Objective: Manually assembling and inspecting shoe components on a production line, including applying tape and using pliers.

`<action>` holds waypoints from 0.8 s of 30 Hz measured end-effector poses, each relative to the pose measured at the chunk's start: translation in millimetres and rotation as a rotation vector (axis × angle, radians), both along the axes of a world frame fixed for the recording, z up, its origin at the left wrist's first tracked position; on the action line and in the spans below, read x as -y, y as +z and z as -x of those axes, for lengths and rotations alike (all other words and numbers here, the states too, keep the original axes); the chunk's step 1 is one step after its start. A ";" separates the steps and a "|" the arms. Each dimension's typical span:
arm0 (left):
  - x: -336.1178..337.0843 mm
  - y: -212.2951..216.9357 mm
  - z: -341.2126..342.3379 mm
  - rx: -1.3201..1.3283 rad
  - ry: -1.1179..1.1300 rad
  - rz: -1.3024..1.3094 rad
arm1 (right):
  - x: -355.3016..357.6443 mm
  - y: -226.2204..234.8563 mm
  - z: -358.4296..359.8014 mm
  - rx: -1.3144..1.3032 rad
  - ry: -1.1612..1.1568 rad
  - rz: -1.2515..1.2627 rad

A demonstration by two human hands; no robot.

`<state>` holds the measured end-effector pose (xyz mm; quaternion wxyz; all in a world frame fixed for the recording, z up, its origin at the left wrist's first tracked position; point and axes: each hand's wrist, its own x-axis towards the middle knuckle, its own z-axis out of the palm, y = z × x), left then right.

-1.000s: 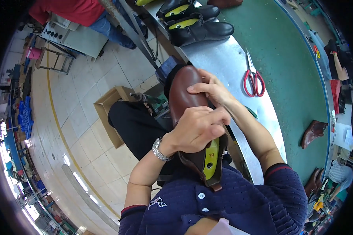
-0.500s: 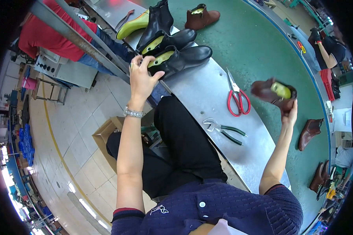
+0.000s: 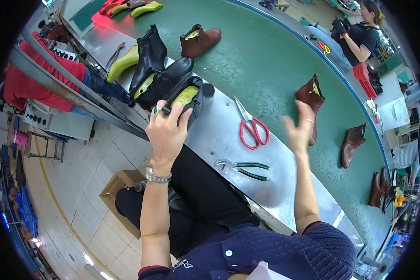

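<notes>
The left hand [image 3: 165, 133] has its grip pinching the top edge of a black leather boot on a yellow-green last [image 3: 184, 98], lying at the near edge of the grey metal table [image 3: 219, 135]. The right hand [image 3: 299, 128] hovers with fingers spread, just beside an upright brown leather ankle boot [image 3: 311, 100] on the green belt [image 3: 266, 60]. Red-handled scissors [image 3: 251, 126] and green-handled pliers [image 3: 242, 167] lie between the hands.

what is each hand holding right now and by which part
Left hand grips the black leather boot with a yellow-green last by its top opening. Right hand is open, holding nothing.
</notes>
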<state>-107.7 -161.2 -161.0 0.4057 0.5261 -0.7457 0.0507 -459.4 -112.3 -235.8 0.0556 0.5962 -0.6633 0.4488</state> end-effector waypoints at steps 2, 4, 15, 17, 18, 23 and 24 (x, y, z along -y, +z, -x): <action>-13.3 42.2 3.3 0.031 -0.087 0.031 | -1.1 14.3 -76.4 -0.091 0.296 -0.123; -37.5 81.4 3.0 0.026 -0.131 0.005 | -10.4 23.6 -138.6 -0.049 0.521 -0.148; -166.3 81.7 -95.2 -0.705 -0.352 -0.537 | -75.3 23.8 -234.1 0.545 1.246 -0.585; -183.0 26.6 -116.1 -0.543 -0.382 -0.951 | -88.5 21.5 -232.0 0.870 1.202 -0.820; -201.8 -16.4 -113.1 -0.621 -0.360 -1.048 | -90.7 19.0 -233.8 0.698 1.238 -0.749; -238.8 -88.0 -90.8 -0.897 -0.043 -1.059 | -100.6 -13.0 -250.4 0.569 1.282 -0.788; -244.9 -97.4 -93.0 -0.912 -0.024 -1.057 | -101.6 -18.8 -253.0 0.554 1.289 -0.839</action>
